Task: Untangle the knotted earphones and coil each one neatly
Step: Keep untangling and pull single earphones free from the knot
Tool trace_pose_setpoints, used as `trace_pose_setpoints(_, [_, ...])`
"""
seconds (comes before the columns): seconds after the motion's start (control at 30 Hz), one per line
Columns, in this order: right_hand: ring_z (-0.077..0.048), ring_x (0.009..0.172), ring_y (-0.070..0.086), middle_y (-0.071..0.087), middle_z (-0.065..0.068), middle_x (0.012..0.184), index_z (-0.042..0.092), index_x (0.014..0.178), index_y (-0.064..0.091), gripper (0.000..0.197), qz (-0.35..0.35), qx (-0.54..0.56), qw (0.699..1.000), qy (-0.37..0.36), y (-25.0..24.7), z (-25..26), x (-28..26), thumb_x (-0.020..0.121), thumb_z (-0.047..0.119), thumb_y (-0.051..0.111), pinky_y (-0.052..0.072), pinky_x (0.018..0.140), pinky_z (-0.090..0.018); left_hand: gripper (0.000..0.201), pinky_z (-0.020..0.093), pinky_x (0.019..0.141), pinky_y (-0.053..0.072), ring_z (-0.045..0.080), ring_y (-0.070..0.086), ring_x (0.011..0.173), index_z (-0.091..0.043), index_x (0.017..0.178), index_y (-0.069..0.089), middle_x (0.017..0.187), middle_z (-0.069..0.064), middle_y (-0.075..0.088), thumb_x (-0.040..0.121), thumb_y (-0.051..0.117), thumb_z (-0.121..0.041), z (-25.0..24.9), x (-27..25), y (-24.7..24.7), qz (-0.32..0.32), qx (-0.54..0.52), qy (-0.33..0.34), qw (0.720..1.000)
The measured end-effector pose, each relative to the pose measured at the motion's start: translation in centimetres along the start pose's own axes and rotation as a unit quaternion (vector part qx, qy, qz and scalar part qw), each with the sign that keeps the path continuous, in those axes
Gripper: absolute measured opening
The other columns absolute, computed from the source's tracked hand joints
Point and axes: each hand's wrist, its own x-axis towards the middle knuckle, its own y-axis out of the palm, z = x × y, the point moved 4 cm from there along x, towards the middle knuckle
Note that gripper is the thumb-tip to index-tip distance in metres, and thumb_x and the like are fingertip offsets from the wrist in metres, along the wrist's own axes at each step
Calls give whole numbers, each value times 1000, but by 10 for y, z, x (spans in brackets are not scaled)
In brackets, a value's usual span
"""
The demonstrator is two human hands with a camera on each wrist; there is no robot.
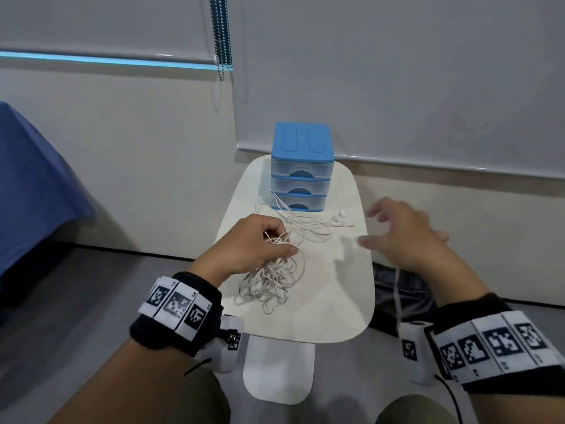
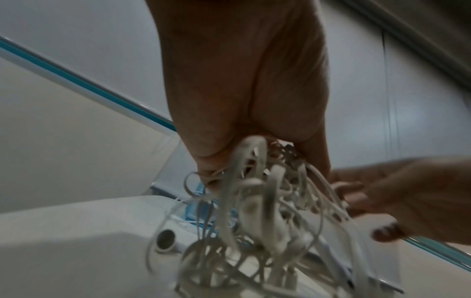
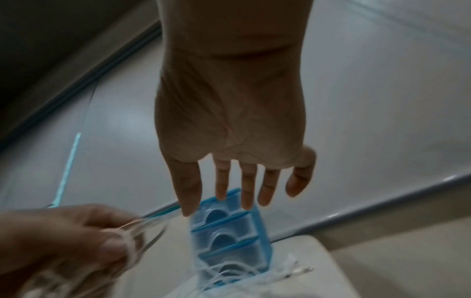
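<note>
Left hand [image 1: 253, 243] hangs over the middle of the small white bench [image 1: 336, 301], knuckles up, fingers curled tight round a bunch of white cords. That is the tangle of earphones [image 1: 272, 276], and it hangs from the fist in loose loops that spill onto the bench toward the near edge. In the left wrist view the tangle [image 2: 257, 203] drops straight down from the closed fingers, blurred, with one round earbud [image 2: 165, 241] showing low on its left.

Right hand [image 1: 403, 231] hovers off to the right, above the bench's right edge, palm down, fingers spread and apart, holding nothing. The right wrist view confirms it: right hand [image 3: 237, 129] flat, all five fingers straight and fanned toward the drawer unit.

A second run of cord [image 1: 293, 215] lies flat on the bench beyond the left hand, sweeping in wide curves from the foot of the blue drawer unit [image 1: 301, 166] across to the right. Its earbuds and plug [image 1: 339, 220] rest at the right end, the plug pointing right.

The drawer unit stands at the far end of the bench, three clear drawers under a blue lid, fronts facing the person.

Writing: the wristbands [image 1: 177, 304] carry black-and-white square markers with small labels; "L4" and "L5" seem to read on the left band, the rest too small to make out.
</note>
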Motion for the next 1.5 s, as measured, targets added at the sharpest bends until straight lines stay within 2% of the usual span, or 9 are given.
trace_pose_setpoints(0.13, [-18,132,48,53,14,135,53,135,40,61,88,67,979,-173,37,37,-10,81,48,67,32,112,-54,15,23,62,48,10,62,64,-13,82,72,72,1,72,83,85,-20,-18,4,19,34,16,22,999])
trace_pose_setpoints(0.23, [-13,110,54,66,16,112,45,143,37,56,129,7,975,-181,52,46,-16,94,35,63,34,103,-44,10,19,60,45,6,58,60,-14,81,73,67,-7,67,82,83,-14,-24,6,26,35,32,30,998])
trace_pose_setpoints(0.33, [-15,84,63,68,6,80,35,123,56,33,121,61,977,-165,54,34,-11,93,24,65,50,85,-37,16,20,64,47,5,58,64,-21,87,73,76,-10,67,80,87,-20,-20,7,23,40,31,24,998])
trace_pose_setpoints(0.43, [-7,64,55,58,6,66,29,101,66,18,82,107,977,-163,42,27,-4,89,17,70,39,61,-24,29,23,71,49,9,57,70,-32,96,71,90,-8,64,75,91,-30,-7,5,21,75,35,17,996])
trace_pose_setpoints(0.63, [-9,53,33,34,11,56,26,87,71,12,50,190,964,-177,31,12,2,85,15,75,33,57,-29,34,40,97,52,16,64,100,-28,105,68,104,-9,70,78,90,-29,6,-5,22,109,61,48,991])
trace_pose_setpoints(0.8, [-10,52,26,28,12,49,22,82,73,10,60,214,958,-184,39,7,9,92,22,75,27,56,-29,20,49,96,53,23,70,97,-23,102,73,100,-3,74,86,84,-26,13,-5,19,95,25,48,994])
trace_pose_setpoints(1.13, [-10,57,53,69,8,67,18,71,77,19,119,207,965,-107,61,-3,13,87,13,68,44,62,-26,25,34,82,54,13,68,81,-28,107,76,95,1,77,84,86,-24,19,-3,15,114,-13,19,993])
trace_pose_setpoints(1.27, [-12,53,45,63,8,57,13,64,75,26,131,295,946,-29,78,-12,14,87,7,64,36,53,-23,21,33,84,54,13,67,84,-27,107,76,95,3,77,87,83,-25,17,-2,14,115,-10,23,993])
trace_pose_setpoints(1.5, [-1,46,36,57,9,55,-2,96,76,14,231,365,901,-14,92,-7,15,97,5,64,27,45,-13,4,31,69,43,14,53,70,-22,93,74,75,-4,65,97,72,-22,10,2,22,91,-4,10,996])
